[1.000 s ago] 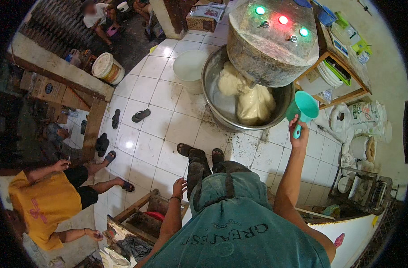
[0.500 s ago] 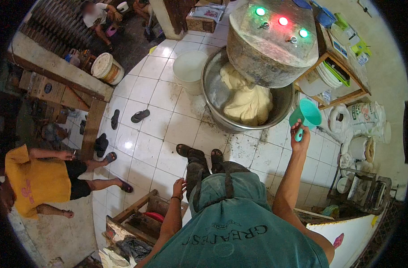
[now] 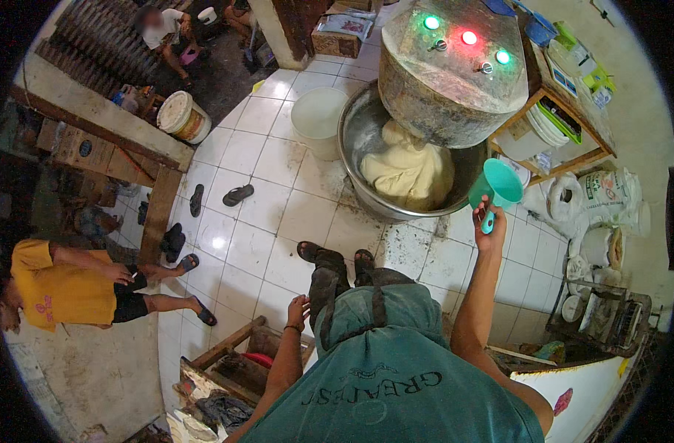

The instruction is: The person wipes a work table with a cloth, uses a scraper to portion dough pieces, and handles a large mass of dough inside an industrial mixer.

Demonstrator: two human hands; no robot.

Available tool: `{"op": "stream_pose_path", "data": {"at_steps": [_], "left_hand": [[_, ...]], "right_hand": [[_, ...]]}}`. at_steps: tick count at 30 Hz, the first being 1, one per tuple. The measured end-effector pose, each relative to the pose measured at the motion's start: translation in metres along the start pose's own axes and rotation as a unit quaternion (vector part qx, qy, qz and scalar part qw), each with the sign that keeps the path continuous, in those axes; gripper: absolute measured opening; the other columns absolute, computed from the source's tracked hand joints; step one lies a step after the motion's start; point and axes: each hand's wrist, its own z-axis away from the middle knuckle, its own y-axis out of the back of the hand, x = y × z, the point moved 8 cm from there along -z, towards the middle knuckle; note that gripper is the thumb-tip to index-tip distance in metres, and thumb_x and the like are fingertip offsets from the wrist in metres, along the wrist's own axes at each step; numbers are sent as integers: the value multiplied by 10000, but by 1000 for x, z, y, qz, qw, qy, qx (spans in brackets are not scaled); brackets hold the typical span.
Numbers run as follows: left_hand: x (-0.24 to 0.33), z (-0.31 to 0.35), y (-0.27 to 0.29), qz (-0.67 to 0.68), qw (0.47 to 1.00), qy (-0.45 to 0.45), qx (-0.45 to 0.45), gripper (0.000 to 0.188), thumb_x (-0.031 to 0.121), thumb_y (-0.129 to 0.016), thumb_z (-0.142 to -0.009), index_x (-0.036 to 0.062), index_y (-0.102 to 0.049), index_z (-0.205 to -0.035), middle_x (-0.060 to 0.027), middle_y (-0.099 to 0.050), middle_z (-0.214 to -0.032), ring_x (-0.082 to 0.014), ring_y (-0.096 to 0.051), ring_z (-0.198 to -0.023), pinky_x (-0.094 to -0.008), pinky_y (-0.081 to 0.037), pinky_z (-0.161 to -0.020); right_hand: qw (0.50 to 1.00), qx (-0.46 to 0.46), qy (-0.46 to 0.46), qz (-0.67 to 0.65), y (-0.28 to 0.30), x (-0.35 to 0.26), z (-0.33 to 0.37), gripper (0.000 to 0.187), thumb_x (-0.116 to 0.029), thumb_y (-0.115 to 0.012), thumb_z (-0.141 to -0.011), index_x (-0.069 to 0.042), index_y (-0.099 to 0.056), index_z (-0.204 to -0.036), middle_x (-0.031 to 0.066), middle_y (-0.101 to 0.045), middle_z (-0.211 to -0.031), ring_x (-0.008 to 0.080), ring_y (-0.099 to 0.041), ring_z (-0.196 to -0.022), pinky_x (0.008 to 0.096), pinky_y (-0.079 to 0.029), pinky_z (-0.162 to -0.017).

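My right hand [image 3: 489, 227] is closed around the handle of a teal plastic dipper [image 3: 502, 182], its round cup held at the right rim of a big steel mixing bowl [image 3: 359, 193]. Whether the dipper holds anything I cannot tell. Pale, smooth dough [image 3: 409, 174] lies heaped in the bowl, part of it hidden beneath the worn metal mixer head [image 3: 455, 88]. Lights glow green and red on top of that head. My left hand [image 3: 298, 313] hangs beside my left leg, fingers loosely bent, with nothing visible in it.
A whitish bucket [image 3: 316, 122] stands left of the bowl. Wooden shelving [image 3: 573, 159] and white sacks [image 3: 606, 196] line the right wall. Behind my left arm is a wooden rack [image 3: 230, 362]. A person in a yellow shirt [image 3: 64, 284] is at the left; loose slippers [image 3: 239, 194] lie on the tiles.
The dipper in my right hand has shifted left, to the bowl's rim. The dough has turned and changed shape under the mixer head. The person in yellow has moved an arm.
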Motion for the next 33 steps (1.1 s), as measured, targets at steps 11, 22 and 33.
{"op": "stream_pose_path", "data": {"at_steps": [11, 22, 33], "left_hand": [[22, 6, -3, -12, 1000, -14, -3, 313, 273, -480, -839, 102, -463, -1101, -28, -556, -965, -136, -527, -821, -309, -398, -673], [30, 4, -3, -1, 1000, -19, -2, 308, 302, -530, -804, 133, -496, -1059, -13, -573, -963, -160, -522, -846, -329, -382, -724], [33, 10, -7, -24, 1000, -7, 1, 303, 275, -479, -843, 111, -472, -1098, -24, -548, -987, -146, -508, -859, -316, -390, -705]], "right_hand": [[999, 17, -12, 47, 11, 5, 6, 256, -99, -476, -716, -37, -485, -964, 51, -559, -908, 138, -509, -761, 270, -422, -695], [977, 41, 13, 209, 0, 14, 10, 365, -37, -473, -672, -32, -449, -1036, 42, -547, -926, 125, -518, -793, 286, -427, -715], [971, 42, 3, 237, -5, 15, 7, 373, -17, -460, -675, -5, -445, -1047, 54, -561, -945, 127, -524, -777, 273, -452, -701]]}}
